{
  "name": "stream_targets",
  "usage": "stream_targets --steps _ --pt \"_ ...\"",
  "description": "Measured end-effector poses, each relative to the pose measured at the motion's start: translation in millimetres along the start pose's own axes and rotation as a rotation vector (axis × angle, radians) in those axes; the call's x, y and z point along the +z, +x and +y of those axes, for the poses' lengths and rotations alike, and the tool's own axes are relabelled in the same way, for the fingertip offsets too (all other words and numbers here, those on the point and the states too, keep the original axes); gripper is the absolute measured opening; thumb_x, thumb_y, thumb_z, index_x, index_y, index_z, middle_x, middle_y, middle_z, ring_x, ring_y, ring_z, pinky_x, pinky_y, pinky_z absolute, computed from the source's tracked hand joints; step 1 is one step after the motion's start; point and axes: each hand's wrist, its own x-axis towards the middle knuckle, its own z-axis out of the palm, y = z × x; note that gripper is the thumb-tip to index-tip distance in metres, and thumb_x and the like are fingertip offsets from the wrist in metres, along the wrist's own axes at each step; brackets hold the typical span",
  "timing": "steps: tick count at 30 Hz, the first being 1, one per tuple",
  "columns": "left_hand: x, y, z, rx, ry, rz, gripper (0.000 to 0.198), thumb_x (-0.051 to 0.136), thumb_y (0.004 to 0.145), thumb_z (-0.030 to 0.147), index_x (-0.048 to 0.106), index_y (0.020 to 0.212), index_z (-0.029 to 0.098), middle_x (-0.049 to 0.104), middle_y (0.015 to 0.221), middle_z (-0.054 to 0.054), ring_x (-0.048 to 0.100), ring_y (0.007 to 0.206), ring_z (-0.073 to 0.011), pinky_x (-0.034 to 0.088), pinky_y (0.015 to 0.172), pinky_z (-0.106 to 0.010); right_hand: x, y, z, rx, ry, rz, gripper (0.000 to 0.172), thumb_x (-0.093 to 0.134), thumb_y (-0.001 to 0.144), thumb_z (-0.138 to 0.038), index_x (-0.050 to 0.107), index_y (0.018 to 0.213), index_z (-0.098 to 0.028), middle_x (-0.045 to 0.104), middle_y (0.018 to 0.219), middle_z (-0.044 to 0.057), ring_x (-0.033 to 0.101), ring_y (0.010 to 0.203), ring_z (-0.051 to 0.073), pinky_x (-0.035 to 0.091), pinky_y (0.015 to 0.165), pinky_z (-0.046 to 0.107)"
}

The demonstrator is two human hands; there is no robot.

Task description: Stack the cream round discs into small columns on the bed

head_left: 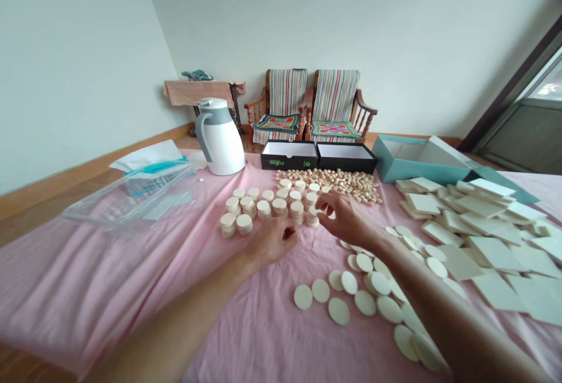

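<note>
Several short stacks of round wooden discs (pixel 244 224) stand in rows on the pink cloth. My left hand (pixel 274 239) rests at the near side of these stacks, its fingers curled into a loose fist; no disc shows in it. My right hand (pixel 345 219) is bent over the right end of the rows, fingers curled beside a front stack (pixel 312 216). Something pale shows between its thumb and fingers, but whether it is held or stands behind is unclear. Loose round discs (pixel 339 311) lie scattered in front of and under my right forearm.
Square wooden tiles (pixel 494 253) are heaped at the right. Small wooden beads (pixel 346 181) lie before two black boxes (pixel 290 163). A light-blue box (pixel 421 166) stands behind the tiles. A white jug (pixel 223 143) and clear plastic packaging (pixel 132 195) are at the left.
</note>
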Motion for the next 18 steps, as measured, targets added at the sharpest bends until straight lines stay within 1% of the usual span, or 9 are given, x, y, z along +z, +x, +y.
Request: stream_targets --steps 2,4,6,7,9,10,13,15,18 --pt "0.3 0 0 0.003 0.004 -0.005 0.017 0.047 0.077 0.019 0.054 0.063 0.015 0.056 0.061 0.001 0.049 0.056 -0.01 0.029 0.053 -0.022 -11 -9 -5 -0.025 0.028 -0.209 0.013 0.051 0.074 -0.017 0.058 0.084 -0.016 0.06 0.078 0.003 0.053 0.071 0.014 0.038 0.064 0.024" --pt "0.5 1 0 -0.007 0.013 -0.004 0.017 0.048 0.078 0.021 0.056 0.064 0.015 0.057 0.063 0.001 0.049 0.057 -0.0104 0.029 0.053 -0.023 -20 -21 -11 -0.065 0.041 -0.461 0.017 0.054 0.072 -0.018 0.059 0.088 -0.018 0.062 0.081 0.003 0.055 0.072 0.014 0.038 0.062 0.024" --pt "0.4 1 0 -0.019 0.019 -0.004 0.017 0.049 0.078 0.021 0.056 0.064 0.015 0.058 0.063 0.0 0.049 0.058 -0.0104 0.03 0.054 -0.022 -26 -35 -14 -0.109 -0.004 -0.605 0.024 0.057 0.069 -0.018 0.059 0.093 -0.019 0.063 0.09 0.004 0.056 0.076 0.016 0.039 0.065 0.026" --pt "0.2 1 1 -0.022 0.018 -0.005 0.017 0.049 0.077 0.021 0.056 0.064 0.015 0.058 0.063 0.0 0.049 0.058 -0.0104 0.03 0.054 -0.022 -28 -42 -15 -0.121 -0.039 -0.637 0.027 0.058 0.068 -0.018 0.058 0.095 -0.019 0.062 0.094 0.005 0.056 0.079 0.017 0.039 0.067 0.027" --pt "-0.2 1 2 -0.026 0.011 -0.011 0.017 0.049 0.077 0.021 0.056 0.063 0.015 0.058 0.063 0.0 0.049 0.057 -0.0101 0.031 0.055 -0.022 -31 -55 -16 -0.126 -0.105 -0.643 0.028 0.058 0.069 -0.02 0.057 0.096 -0.019 0.061 0.097 0.007 0.056 0.085 0.021 0.039 0.071 0.031" --pt "-0.3 1 2 -0.03 0.009 -0.013 0.017 0.049 0.077 0.021 0.056 0.063 0.015 0.059 0.062 0.001 0.049 0.057 -0.01 0.031 0.055 -0.022 -32 -60 -16 -0.12 -0.13 -0.625 0.027 0.058 0.07 -0.021 0.057 0.096 -0.018 0.06 0.098 0.008 0.055 0.087 0.022 0.039 0.073 0.033" --pt "-0.3 1 3 -0.054 0.015 -0.015 0.018 0.049 0.077 0.021 0.057 0.063 0.015 0.059 0.062 0.0 0.049 0.056 -0.0101 0.031 0.055 -0.022 -33 -73 -15 -0.086 -0.199 -0.517 0.023 0.056 0.071 -0.021 0.056 0.094 -0.017 0.059 0.1 0.011 0.053 0.09 0.024 0.038 0.077 0.036" --pt "0.1 1 3 -0.066 0.018 -0.011 0.018 0.049 0.077 0.022 0.058 0.062 0.015 0.059 0.062 0.0 0.049 0.056 -0.0104 0.031 0.055 -0.023 -32 -78 -16 -0.056 -0.241 -0.471 0.023 0.057 0.07 -0.02 0.056 0.094 -0.016 0.059 0.102 0.012 0.052 0.092 0.026 0.037 0.078 0.038" --pt "0.4 2 3 -0.07 0.011 -0.01 0.019 0.049 0.077 0.023 0.058 0.063 0.015 0.059 0.062 0.0 0.049 0.057 -0.0106 0.031 0.055 -0.023 -27 -82 -20 -0.022 -0.232 -0.489 0.02 0.056 0.071 -0.019 0.056 0.091 -0.016 0.059 0.1 0.012 0.052 0.092 0.026 0.038 0.077 0.036"
